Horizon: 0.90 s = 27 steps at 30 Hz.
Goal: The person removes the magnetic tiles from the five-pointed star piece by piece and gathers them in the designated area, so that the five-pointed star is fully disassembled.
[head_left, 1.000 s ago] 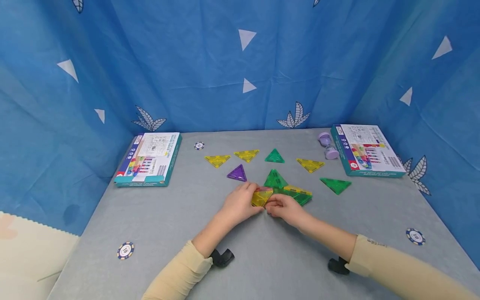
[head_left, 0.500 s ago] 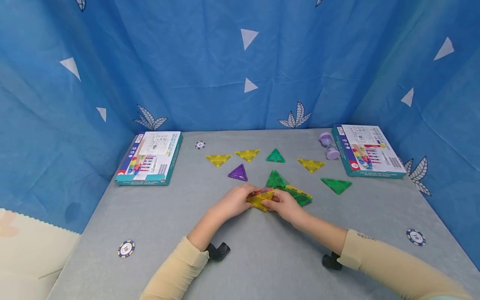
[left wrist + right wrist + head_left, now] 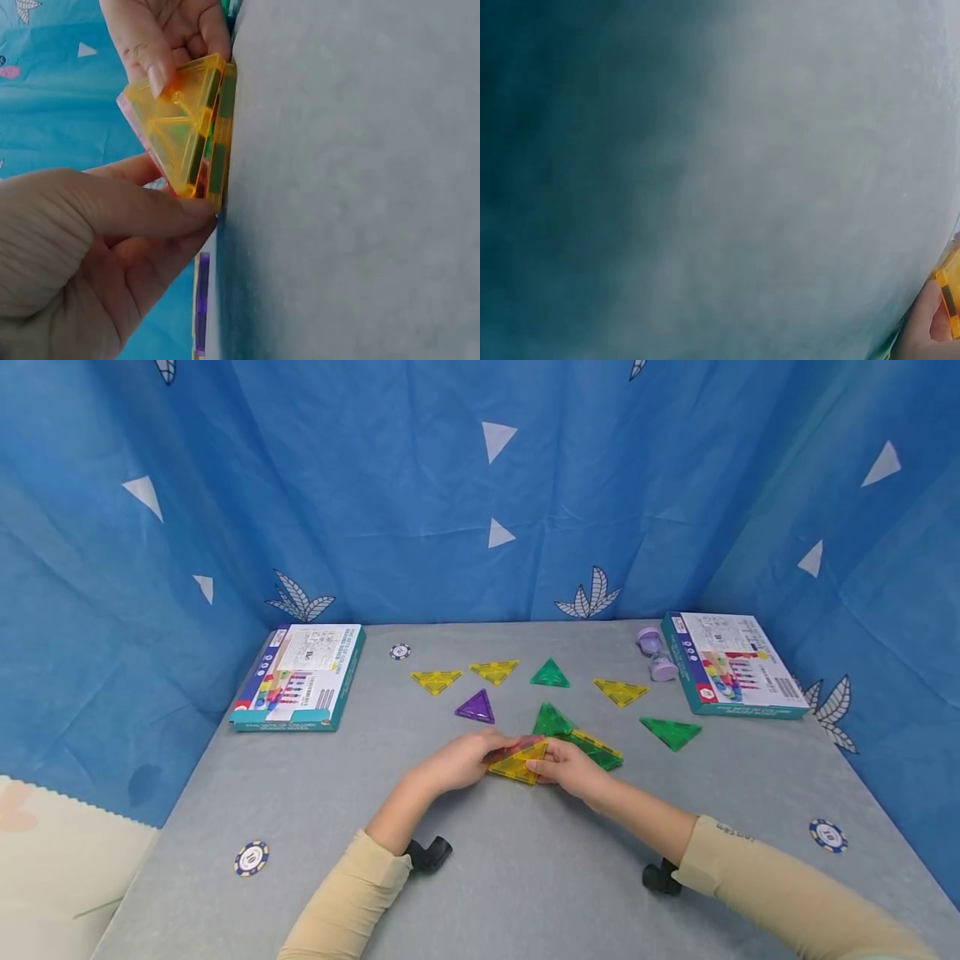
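Observation:
Low over the grey table, both hands hold a yellow triangular magnetic tile with a pinkish piece along its far edge. My left hand pinches a corner between thumb and fingers, seen close in the left wrist view. From the opposite side my right hand grips it, thumb on the yellow face and fingers behind. A second yellow-edged layer lies close beside the tile at the tabletop. Just beyond the right hand are joined green tiles and a yellow-edged green one. The right wrist view catches only the right fingers and a yellow corner.
Behind the hands lie a purple triangle, several yellow triangles and green ones. Printed boxes stand at the back left and back right, the latter beside a lilac hourglass. Poker chips mark the table.
The right hand has moved from the tile's lower right corner onto its face. The tile has turned slightly, and the left hand has shifted a little left along it.

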{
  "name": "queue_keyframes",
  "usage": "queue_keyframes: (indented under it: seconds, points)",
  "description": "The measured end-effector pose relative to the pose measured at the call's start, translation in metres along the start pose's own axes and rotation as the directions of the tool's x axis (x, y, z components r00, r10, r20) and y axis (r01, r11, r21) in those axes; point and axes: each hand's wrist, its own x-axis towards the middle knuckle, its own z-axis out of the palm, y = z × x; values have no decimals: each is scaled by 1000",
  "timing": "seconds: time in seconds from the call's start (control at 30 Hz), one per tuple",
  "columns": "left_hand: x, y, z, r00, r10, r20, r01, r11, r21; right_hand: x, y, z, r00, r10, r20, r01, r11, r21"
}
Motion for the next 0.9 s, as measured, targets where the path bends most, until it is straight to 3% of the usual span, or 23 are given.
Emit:
queue_keyframes:
  seconds: [0.23,0.4,0.73,0.9]
  points:
    - [4,-3,-1,999,-26,33,29,996,-84,-1,5,-3,1000,-14,27,14,1000,0]
    - [3,-7,1,998,-57,-16,54,991,-118,1,1,-1,998,-45,50,46,999,-23]
    - [0,-9,4,994,-43,-97,32,993,-116,-2,-5,-1,986,-94,137,113,985,-132]
    - [5,-5,8,995,-20,-102,13,998,-65,-18,-8,-7,969,-197,146,222,959,-176]
